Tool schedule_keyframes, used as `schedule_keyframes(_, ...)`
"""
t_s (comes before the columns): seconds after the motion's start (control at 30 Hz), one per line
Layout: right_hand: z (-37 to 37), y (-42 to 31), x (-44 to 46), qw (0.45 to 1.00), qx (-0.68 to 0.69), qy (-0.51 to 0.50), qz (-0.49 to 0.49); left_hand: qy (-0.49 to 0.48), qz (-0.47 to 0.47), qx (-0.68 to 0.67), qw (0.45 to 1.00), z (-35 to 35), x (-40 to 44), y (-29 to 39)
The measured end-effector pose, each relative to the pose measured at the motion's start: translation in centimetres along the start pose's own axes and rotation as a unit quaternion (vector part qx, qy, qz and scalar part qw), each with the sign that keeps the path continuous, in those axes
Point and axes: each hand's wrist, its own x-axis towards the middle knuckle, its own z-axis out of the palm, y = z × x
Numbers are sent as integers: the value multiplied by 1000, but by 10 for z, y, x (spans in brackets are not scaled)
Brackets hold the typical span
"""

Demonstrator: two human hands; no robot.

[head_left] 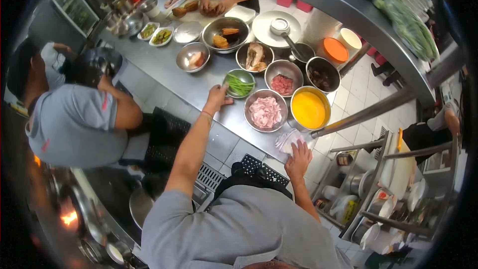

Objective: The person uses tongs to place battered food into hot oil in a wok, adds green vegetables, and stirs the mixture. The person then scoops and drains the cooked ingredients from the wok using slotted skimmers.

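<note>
My left hand (pixel 218 98) is at the near-left edge of a small metal bowl of green beans (pixel 240 83). Its thumb is apart from the fingers, and the fingertips seem to touch the bowl's rim. At the table's near corner my right hand (pixel 298 160) has its fingers on a crumpled pale cloth (pixel 288 142). Between the hands stand a metal bowl of pale raw meat pieces (pixel 266 112) and a pot of yellow-orange liquid (pixel 309 108). Just behind them is a bowl of redder raw meat (pixel 282 84).
A bowl with a fish piece (pixel 255 57), a pot with dark contents (pixel 321 74) and a large white plate (pixel 269 25) stand farther back. Across the table a person's hands (pixel 214 7) handle food. Another person (pixel 79 119) stands left. A metal post (pixel 366 112) slants at right.
</note>
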Motion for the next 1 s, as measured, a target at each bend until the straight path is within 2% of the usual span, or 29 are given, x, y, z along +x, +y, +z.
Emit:
schedule_keyframes(0.1,1,-1,1,1000,-6,-7,6,38,19,-53,998,-46,48,27)
schedule_keyframes(0.13,1,-1,0,1000,-8,-6,5,88,157,50,982,-70,74,31)
schedule_keyframes(0.17,1,0,0,1000,-10,-10,4,132,291,153,935,-86,96,34)
schedule_keyframes(0.2,1,1,1,1000,-13,-13,4,205,221,17,953,-81,90,56)
schedule_keyframes(0.23,1,0,1,1000,-17,-9,5,271,144,-120,944,-75,79,78)
schedule_keyframes(0.27,1,0,1,1000,-19,-10,2,267,143,-124,945,-81,83,82)
schedule_keyframes(0.33,0,-1,1,1000,-20,-19,-3,159,167,-17,973,-100,78,84)
schedule_keyframes(0.37,0,0,1,1000,-18,-17,-1,198,125,0,972,-100,79,82)
schedule_keyframes(0.4,0,0,1,1000,-14,-16,0,205,122,-1,971,-102,88,64)
schedule_keyframes(0.47,1,0,1,1000,-9,-16,-2,129,246,110,954,-117,115,18)
schedule_keyframes(0.53,2,-1,0,1000,-2,-16,-12,58,125,-82,987,-81,48,32)
schedule_keyframes(0.63,1,3,1,999,-10,-30,-24,99,79,-71,989,-56,-20,36)
schedule_keyframes(0.67,4,5,0,999,-15,-27,-24,116,80,-80,987,-58,-38,23)
schedule_keyframes(0.73,5,9,-2,998,-11,-37,-50,144,141,-94,975,-64,-90,-9)
schedule_keyframes(0.8,9,10,-2,998,-39,-47,-29,150,139,-92,975,-66,-158,-52)
schedule_keyframes(0.87,18,18,-3,993,-93,-40,-54,182,81,-94,975,-69,-212,-126)
schedule_keyframes(0.93,18,25,-2,990,-102,-20,-99,172,-2,-116,978,-71,-271,-195)
schedule_keyframes(0.97,14,22,1,991,-105,-42,-77,226,-23,-151,962,-67,-292,-226)
schedule_keyframes(1.0,30,40,1,985,-116,10,-127,279,-43,-188,941,-69,-311,-253)
